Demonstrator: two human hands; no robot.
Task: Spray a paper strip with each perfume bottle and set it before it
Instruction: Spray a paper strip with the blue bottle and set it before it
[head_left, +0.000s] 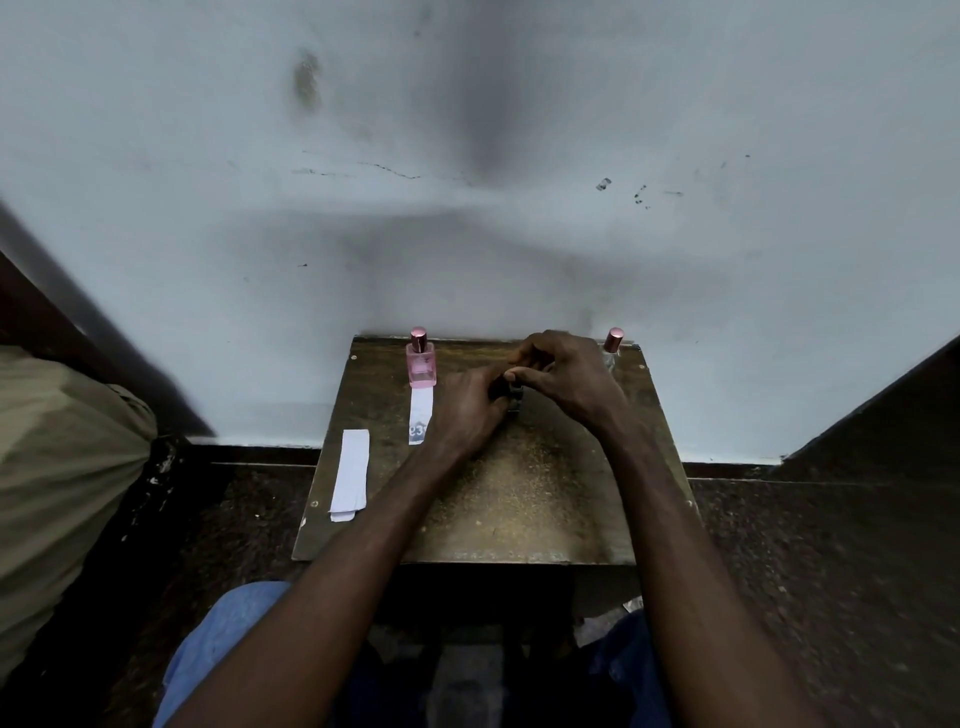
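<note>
Worn table (519, 509) against pale wall (727, 260): left hand (470, 410) and right hand (566, 379) meet mid-table, fingers curled round a dark item (514, 391) (mostly hidden), pink bottle (421, 358) back left with a strip (421, 415) just before it, spare strips (350, 475) near left edge, second bottle (613, 340) back right.

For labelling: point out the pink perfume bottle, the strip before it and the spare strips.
pink perfume bottle (421, 367), head view, its glass body.
paper strip (421, 409), head view, its white upper half.
spare strips (350, 475), head view, middle of the top strip.
</note>
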